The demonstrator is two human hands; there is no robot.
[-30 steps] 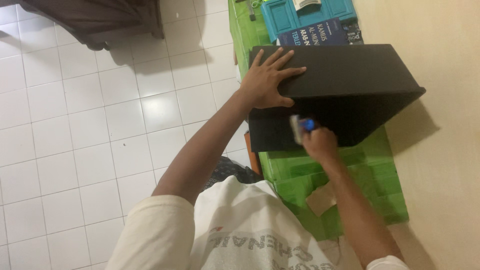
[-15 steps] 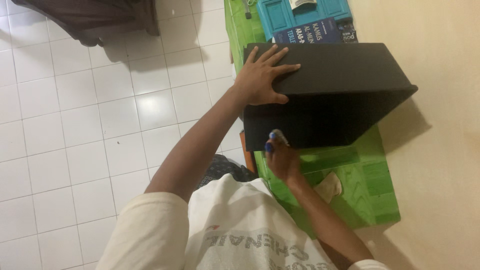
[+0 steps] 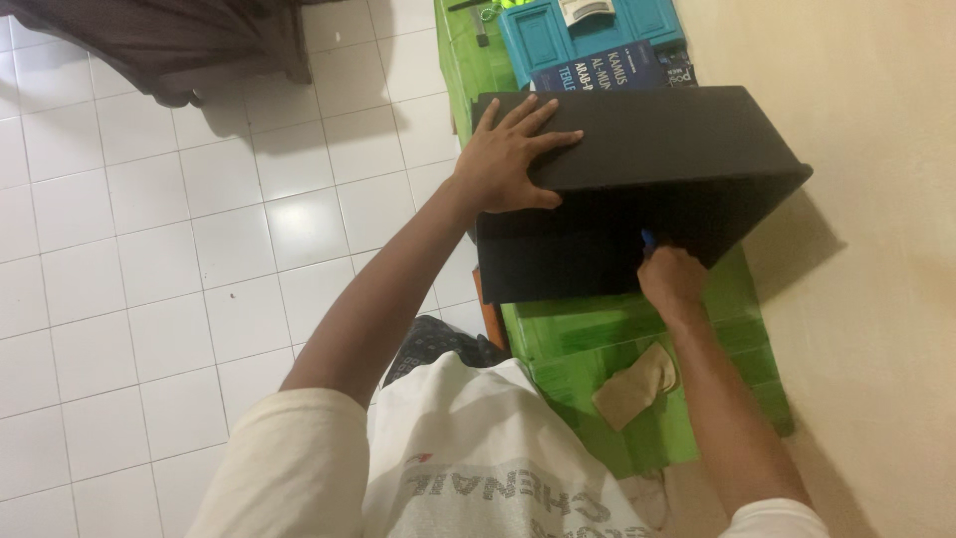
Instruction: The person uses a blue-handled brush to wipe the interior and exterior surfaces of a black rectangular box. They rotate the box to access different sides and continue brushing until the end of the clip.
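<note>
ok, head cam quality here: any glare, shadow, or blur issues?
Head view: soft glare on the white tiled floor; the black box-shaped panel throws a shadow on the cream wall; its front face is underexposed, so the small blue object at the right hand barely shows; the left hand is sharp.

We seem to be in a room of a home rather than any workplace. The floor (image 3: 199,229) is laid with plain glossy white tiles, and a cream-painted wall (image 3: 876,199) runs along one side. Against that wall stands a low bright green plastic unit (image 3: 617,339), the sort used for household storage, with a teal box (image 3: 578,30) and a dark blue book (image 3: 607,70) resting on it beside a black box (image 3: 677,149). A crumpled tan cloth (image 3: 637,384) lies on the green surface. Dark wooden furniture (image 3: 169,45) stands at the far edge of the floor.
</note>
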